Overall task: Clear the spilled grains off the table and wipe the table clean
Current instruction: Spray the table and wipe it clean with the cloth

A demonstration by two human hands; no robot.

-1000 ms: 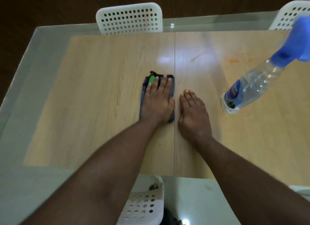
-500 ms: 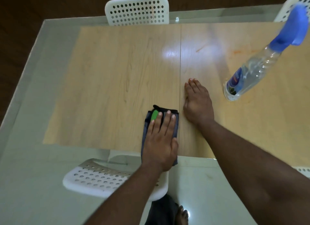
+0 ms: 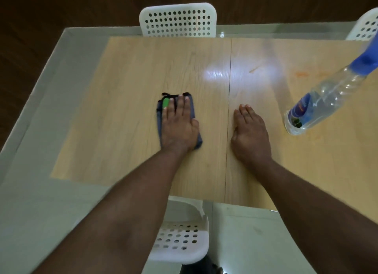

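Wiping entry, mid-stroke: we log the left hand (image 3: 179, 123) flat on the folded cloth (image 3: 177, 118), fingers straight and close together, palm pressing the cloth to the table (image 3: 126, 114) just left of the frame's centre.

Change noted: half a second ago the cloth sat low, at the near edge of the wooden panel; it now lies back toward the middle, close to where it was a second ago. We read this as one full pull-and-push pass along the strip left of the centre seam (image 3: 228, 120).

Right hand (image 3: 250, 134): flat on the wood just right of the seam, fingers straight and together, holding nothing; we take it as a brace.

Grains: none visible anywhere on the surface, so we judge the clearing part done and the wiping part under way. Faint orange marks (image 3: 302, 74) remain at upper right, well apart from the cloth.

Spray bottle (image 3: 319, 108): at right of frame, base on the table, blue trigger head at the upper right edge. The wide lens makes it lean in the picture.

Edges and room:
- Wood to the left of the cloth lies open out to the pale glass border.
- Upward, open wood runs to the far border, where a white perforated chair (image 3: 177, 20) stands.
- Rightward, the bracing hand and then the bottle stand in the way; both would need shifting to reach the marks.
- Downward, the near edge sits above a second white chair (image 3: 180, 239).
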